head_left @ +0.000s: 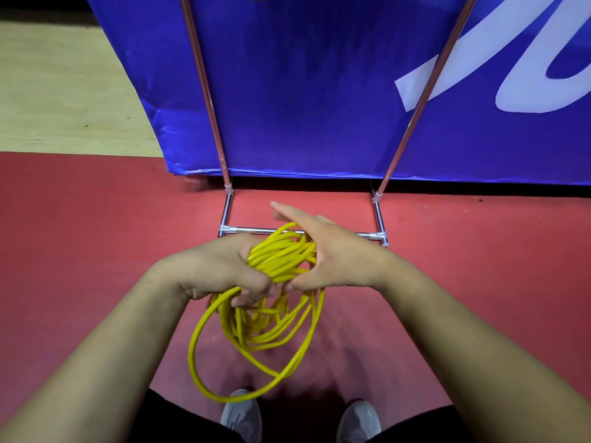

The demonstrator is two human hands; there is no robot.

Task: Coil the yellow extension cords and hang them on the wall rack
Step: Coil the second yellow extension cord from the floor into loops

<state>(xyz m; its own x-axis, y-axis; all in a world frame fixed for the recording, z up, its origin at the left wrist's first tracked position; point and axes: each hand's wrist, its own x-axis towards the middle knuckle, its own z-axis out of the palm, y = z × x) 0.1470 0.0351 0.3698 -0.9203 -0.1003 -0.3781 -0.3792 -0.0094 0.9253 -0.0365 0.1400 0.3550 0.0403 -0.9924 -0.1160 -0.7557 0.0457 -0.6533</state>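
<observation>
Head view, looking down.
— Big to small?
— A blue banner (303,91) on its metal stand (256,230), red floor (80,235); the yellow cord coil (278,257) is held above my shoes (loops dangling unevenly).
— Hands?
— My left hand (224,270) is wrapped round the bunched top. My right hand (332,254), fingers straight, presses its side.
— Handling?
— Light, springy and slick, I'd judge. Grip where the loops gather.

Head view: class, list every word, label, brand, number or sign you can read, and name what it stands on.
No text can be read in full.
On the blue banner: large white lettering, cut off at the frame edge; no word can be made out.
On the yellow extension cord and the grey shoes: no markings visible.
</observation>
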